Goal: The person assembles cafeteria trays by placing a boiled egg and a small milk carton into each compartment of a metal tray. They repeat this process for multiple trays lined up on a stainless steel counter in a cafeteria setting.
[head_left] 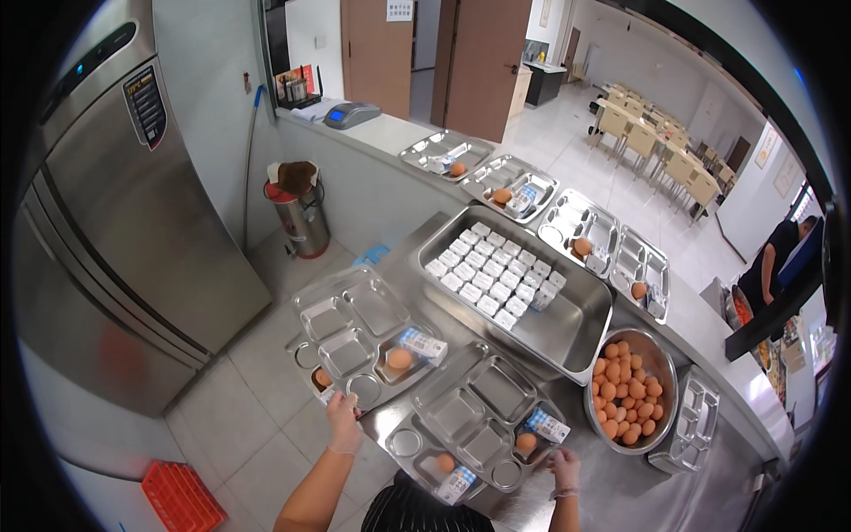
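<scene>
My gloved left hand [344, 424] is closed on the near rim of a steel compartment tray [350, 306], which lies over another tray. A brown egg [399, 358] and a blue-and-white drink carton [423, 344] sit in its right side. My gloved right hand [564, 470] has its fingers bent at the right corner of a second compartment tray [461, 412], seemingly gripping its rim. That tray bears an egg [526, 442] and a carton [548, 426]. From under it shows a lower tray with an egg [445, 462] and a carton [456, 485].
Beyond the trays, a deep steel pan [581, 332] holds rows of small cartons. To its right are a bowl [669, 390] of eggs and stacked trays [691, 421]. Several filled trays line the ledge [390, 127]. A fridge [133, 222] and red crate [182, 498] stand left; a person [769, 266] is far right.
</scene>
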`<state>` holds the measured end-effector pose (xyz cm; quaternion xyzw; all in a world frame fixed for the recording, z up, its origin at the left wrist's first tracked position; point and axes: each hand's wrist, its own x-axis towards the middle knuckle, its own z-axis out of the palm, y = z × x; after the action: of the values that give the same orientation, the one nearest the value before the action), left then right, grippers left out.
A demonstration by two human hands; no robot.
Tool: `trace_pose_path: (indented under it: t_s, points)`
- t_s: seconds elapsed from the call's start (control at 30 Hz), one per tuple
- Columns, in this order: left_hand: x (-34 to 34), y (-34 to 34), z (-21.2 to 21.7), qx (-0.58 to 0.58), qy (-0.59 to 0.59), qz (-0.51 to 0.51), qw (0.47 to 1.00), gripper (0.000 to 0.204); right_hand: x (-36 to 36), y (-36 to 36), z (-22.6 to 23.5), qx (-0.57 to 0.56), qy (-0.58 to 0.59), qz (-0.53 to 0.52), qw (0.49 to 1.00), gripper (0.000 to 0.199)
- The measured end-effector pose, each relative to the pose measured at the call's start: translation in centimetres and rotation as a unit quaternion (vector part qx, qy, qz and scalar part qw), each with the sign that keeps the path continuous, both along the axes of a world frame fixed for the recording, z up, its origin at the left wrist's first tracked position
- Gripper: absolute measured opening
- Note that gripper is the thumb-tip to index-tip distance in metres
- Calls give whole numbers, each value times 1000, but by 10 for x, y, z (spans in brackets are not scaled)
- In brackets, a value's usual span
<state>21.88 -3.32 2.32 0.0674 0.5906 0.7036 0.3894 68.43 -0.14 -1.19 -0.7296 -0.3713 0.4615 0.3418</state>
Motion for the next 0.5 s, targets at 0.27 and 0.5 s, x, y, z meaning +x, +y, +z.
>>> trace_pose_path:
  t_s: [0.27,0.5]
  points:
    - [-23,-60,31,-24,6,-36,999,9,-56,-14,72,270,44,-11,962,21]
    - [-15,-85,110,-29,-10,-63,998,11,-176,8,74,314,25,235,920,25]
